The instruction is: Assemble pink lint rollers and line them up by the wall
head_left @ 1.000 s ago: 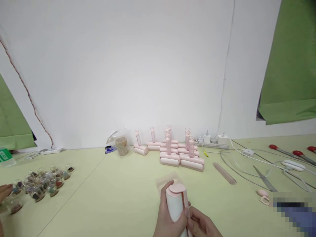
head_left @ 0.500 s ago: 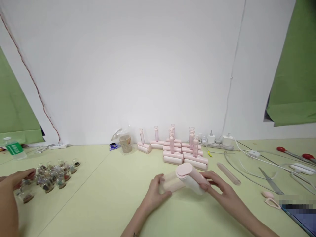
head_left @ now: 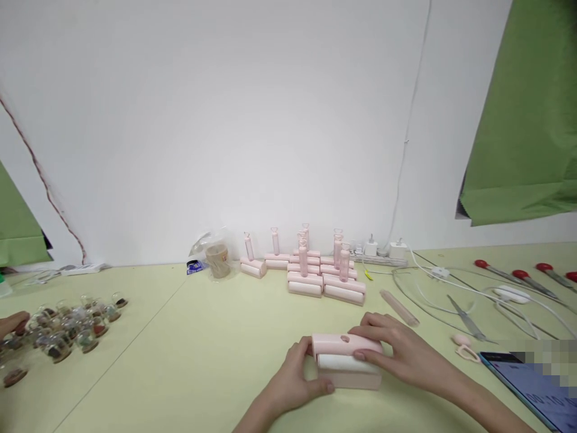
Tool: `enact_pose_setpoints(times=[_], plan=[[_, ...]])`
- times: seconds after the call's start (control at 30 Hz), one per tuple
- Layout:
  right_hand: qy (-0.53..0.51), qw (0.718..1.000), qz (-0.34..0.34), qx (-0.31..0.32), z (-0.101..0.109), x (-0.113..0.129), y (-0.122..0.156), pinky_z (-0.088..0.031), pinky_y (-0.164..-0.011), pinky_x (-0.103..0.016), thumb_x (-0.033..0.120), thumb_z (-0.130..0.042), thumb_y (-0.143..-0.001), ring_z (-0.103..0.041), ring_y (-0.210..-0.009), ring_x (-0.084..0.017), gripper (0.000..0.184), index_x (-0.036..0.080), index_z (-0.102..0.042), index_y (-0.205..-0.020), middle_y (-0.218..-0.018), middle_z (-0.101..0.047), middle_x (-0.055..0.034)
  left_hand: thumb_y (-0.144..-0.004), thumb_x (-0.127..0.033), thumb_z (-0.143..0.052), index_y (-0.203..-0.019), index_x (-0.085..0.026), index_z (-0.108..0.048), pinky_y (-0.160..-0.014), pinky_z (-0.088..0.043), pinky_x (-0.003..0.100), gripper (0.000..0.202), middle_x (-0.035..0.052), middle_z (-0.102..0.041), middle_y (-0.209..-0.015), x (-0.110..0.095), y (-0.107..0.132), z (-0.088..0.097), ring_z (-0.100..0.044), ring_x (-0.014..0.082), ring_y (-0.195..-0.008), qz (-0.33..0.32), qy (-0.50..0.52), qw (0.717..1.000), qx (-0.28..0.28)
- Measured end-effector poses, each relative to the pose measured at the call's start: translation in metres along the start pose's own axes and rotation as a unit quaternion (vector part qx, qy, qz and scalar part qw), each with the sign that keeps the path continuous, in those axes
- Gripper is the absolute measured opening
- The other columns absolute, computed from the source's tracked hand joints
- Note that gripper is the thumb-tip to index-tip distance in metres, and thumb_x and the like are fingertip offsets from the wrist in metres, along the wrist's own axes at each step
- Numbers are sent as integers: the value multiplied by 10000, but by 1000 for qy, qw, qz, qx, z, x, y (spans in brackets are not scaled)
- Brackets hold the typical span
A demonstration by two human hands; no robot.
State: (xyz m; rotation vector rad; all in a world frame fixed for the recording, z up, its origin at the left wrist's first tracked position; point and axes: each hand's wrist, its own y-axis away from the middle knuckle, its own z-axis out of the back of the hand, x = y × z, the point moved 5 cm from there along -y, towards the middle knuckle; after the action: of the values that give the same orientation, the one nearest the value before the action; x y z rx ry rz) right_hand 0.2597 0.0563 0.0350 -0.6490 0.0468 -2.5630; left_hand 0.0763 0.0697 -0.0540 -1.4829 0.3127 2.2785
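Observation:
A pink lint roller (head_left: 346,359) with a white roll lies on its side on the pale green table (head_left: 189,361) near the front edge. My left hand (head_left: 295,376) grips its left end, fingers curled round it. My right hand (head_left: 396,349) lies over its top and right end, fingers bent on the pink cover. Behind it, near the wall, stands a stack of pink lint rollers (head_left: 315,270), some with handles upright.
Another person's hand (head_left: 11,323) rests at the far left by several small glass domes (head_left: 67,322). A loose pink handle (head_left: 399,307), scissors (head_left: 466,325), cables, chargers (head_left: 383,248), red-tipped tools (head_left: 509,273) and a phone (head_left: 527,385) lie on the right. A bagged cup (head_left: 216,260) stands by the wall.
The roller went from held upright close to me, to tilted above the table, to lying flat under both hands. The other person's hand drew back left.

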Motion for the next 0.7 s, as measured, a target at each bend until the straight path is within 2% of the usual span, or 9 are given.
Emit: enact_pose_setpoints(times=[0.13, 0.23, 0.3, 0.37, 0.43, 0.5, 0.6, 0.7], plan=[[14, 1000, 4, 21, -8, -2, 0, -414, -709, -312, 488, -452, -802, -533, -836, -223, 296, 289, -631, -927, -858, -557, -34, -601, -294, -681, -1196, -236, -381, -920, -324, 351, 669, 50, -470, -1136, 1, 1, -2, -415, 233, -1070, 7, 8, 1000, 2], [13, 1000, -7, 1, -3, -21, -7, -414, -764, -277, 509, -412, -816, -527, -935, -209, 355, 293, -590, -1034, -1010, -551, -32, -620, -244, -663, -1283, -260, -261, -958, -290, 357, 776, 54, -446, -1197, -2, 2, -2, -382, 227, -1124, 1, 11, 1000, 6], [60, 995, -64, -48, 9, -46, -16, -406, -786, -263, 493, -336, -850, -526, -966, -197, 391, 279, -553, -1096, -1087, -541, -37, -653, -241, -637, -1288, -277, -271, -969, -275, 360, 734, 45, -432, -1232, -6, 3, -2, -366, 226, -1136, -29, -17, 999, 10], [135, 974, -152, -97, 23, -76, -24, -394, -782, -326, 448, -324, -856, -531, -955, -249, 413, 199, -562, -1085, -1077, -554, -109, -683, -260, -616, -1246, -285, -356, -962, -280, 351, 621, 29, -435, -1243, -11, 4, -1, -376, 224, -1119, -63, -55, 996, 12], [175, 953, -219, -117, 31, -101, -29, -375, -746, -413, 423, -388, -821, -538, -916, -330, 409, 114, -605, -979, -977, -582, -195, -692, -272, -614, -1203, -283, -414, -943, -298, 333, 549, 17, -466, -1217, -14, 5, -1, -404, 217, -1087, -85, -80, 993, 8], [180, 943, -258, -112, 33, -117, -28, -372, -681, -431, 409, -447, -781, -563, -833, -358, 365, 99, -630, -837, -832, -608, -209, -695, -271, -614, -1185, -277, -432, -928, -310, 319, 523, 13, -495, -1184, -16, 5, 0, -426, 208, -1063, -99, -95, 991, 1], [169, 939, -286, -86, 35, -124, -17, -379, -568, -375, 382, -466, -752, -587, -668, -318, 292, 125, -605, -736, -691, -614, -163, -723, -268, -584, -1158, -271, -454, -912, -320, 312, 454, 13, -519, -1153, -19, 5, -1, -447, 199, -1037, -124, -108, 986, 1], [139, 951, -266, -71, 44, -106, -2, -386, -531, -309, 378, -411, -780, -576, -613, -245, 258, 176, -560, -838, -694, -620, -86, -718, -268, -589, -1142, -269, -463, -911, -319, 314, 443, 11, -520, -1159, -22, 5, -2, -450, 200, -1033, -132, -112, 985, 2]])
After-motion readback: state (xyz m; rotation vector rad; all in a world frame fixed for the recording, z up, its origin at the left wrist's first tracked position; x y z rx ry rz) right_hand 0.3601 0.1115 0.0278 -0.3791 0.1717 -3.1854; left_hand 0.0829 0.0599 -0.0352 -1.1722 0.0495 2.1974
